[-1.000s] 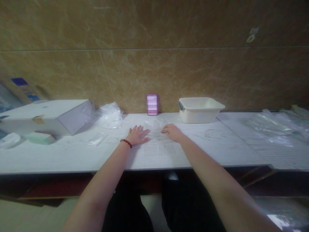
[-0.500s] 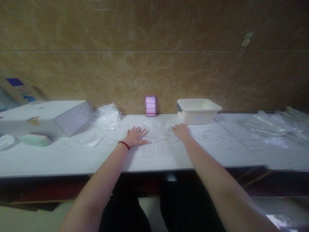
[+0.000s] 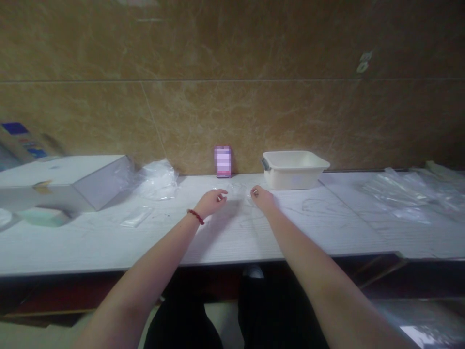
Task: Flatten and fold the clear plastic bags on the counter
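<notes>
Between my two hands is a thin, see-through plastic bag (image 3: 238, 190), hard to make out against the white table. My left hand (image 3: 211, 203), with a red bead bracelet at its wrist, is raised above the table, its fingers curled towards the thumb at the bag's left side. On the other side my right hand (image 3: 262, 198) pinches the bag's right edge with thumb and fingertips, just in front of a cream plastic bin (image 3: 296, 179). The fingertips partly hide the film they hold.
A phone (image 3: 223, 162) with a blurred screen leans on the tiled wall. To the left are a white box (image 3: 101, 186), crumpled clear plastic (image 3: 156, 179), a small flat packet (image 3: 137, 216) and a pale green block (image 3: 43, 216). Clear plastic bags (image 3: 395, 191) lie at the right.
My left hand was spread flat on the table; it has lifted, moved right and curled its fingers. My right hand has shifted slightly left, still pinching. The view has turned a little.
</notes>
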The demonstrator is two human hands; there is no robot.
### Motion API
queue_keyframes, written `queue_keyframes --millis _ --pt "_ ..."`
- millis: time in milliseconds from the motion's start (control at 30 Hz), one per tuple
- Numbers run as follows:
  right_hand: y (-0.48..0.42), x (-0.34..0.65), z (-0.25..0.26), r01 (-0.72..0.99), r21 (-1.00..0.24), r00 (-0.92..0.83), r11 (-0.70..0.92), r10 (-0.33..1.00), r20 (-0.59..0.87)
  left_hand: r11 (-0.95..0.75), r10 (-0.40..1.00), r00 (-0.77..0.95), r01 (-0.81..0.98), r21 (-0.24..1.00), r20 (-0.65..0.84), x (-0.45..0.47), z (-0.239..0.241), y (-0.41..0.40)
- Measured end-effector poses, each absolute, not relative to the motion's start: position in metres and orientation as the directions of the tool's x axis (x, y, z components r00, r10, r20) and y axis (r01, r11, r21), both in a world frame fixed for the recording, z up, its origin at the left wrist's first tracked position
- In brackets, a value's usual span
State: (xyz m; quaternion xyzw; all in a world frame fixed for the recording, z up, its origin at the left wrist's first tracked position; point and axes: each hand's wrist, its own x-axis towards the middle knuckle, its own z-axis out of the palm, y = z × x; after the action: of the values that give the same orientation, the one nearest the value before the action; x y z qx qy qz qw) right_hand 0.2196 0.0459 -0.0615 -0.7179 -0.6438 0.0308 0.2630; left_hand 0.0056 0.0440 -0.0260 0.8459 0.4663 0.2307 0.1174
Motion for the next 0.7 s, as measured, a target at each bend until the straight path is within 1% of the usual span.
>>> queue_keyframes --millis 67,100,133,200,233,300,400,467,533,600,700 --pt "0.045 0.218 -0.062 0.885 -0.463 0.129 0.038 0.937 0.324 -0.389 0.913 0.375 0.677 0.625 0.162 0.029 -0.020 0.051" --pt "0.045 0.217 -0.062 0.873 -0.482 0.111 0.074 0.932 0.345 -0.286 0.936 0.346 0.624 0.727 0.071 0.041 -0.019 0.054" --pt "0.044 0.216 -0.062 0.861 -0.496 0.096 0.108 0.925 0.368 -0.177 0.948 0.318 0.575 0.799 -0.019 0.051 -0.018 0.058" --pt "0.042 0.214 -0.060 0.833 -0.525 0.069 0.175 0.908 0.412 -0.042 0.940 0.316 0.485 0.874 -0.130 0.067 -0.021 0.065" --pt "0.041 0.213 -0.060 0.814 -0.541 0.053 0.211 0.901 0.431 -0.006 0.935 0.320 0.443 0.896 -0.152 0.073 -0.023 0.067" --pt "0.039 0.209 -0.059 0.767 -0.577 0.019 0.281 0.889 0.458 0.014 0.933 0.331 0.364 0.931 -0.143 0.078 -0.031 0.071" --pt "0.039 0.204 -0.061 0.663 -0.651 -0.058 0.370 0.892 0.449 -0.019 0.941 0.330 0.281 0.959 -0.078 0.076 -0.043 0.074" --pt "0.040 0.202 -0.062 0.580 -0.714 -0.102 0.393 0.904 0.415 -0.081 0.957 0.290 0.365 0.927 -0.030 0.073 -0.050 0.075" --pt "0.041 0.203 -0.060 0.539 -0.755 -0.103 0.374 0.919 0.381 -0.131 0.969 0.248 0.509 0.851 0.000 0.069 -0.054 0.078" --pt "0.040 0.208 -0.056 0.584 -0.741 -0.069 0.330 0.931 0.360 -0.144 0.973 0.231 0.607 0.782 0.000 0.066 -0.056 0.080" --pt "0.037 0.220 -0.050 0.755 -0.608 -0.048 0.246 0.945 0.322 -0.151 0.974 0.226 0.651 0.744 0.000 0.061 -0.057 0.083"
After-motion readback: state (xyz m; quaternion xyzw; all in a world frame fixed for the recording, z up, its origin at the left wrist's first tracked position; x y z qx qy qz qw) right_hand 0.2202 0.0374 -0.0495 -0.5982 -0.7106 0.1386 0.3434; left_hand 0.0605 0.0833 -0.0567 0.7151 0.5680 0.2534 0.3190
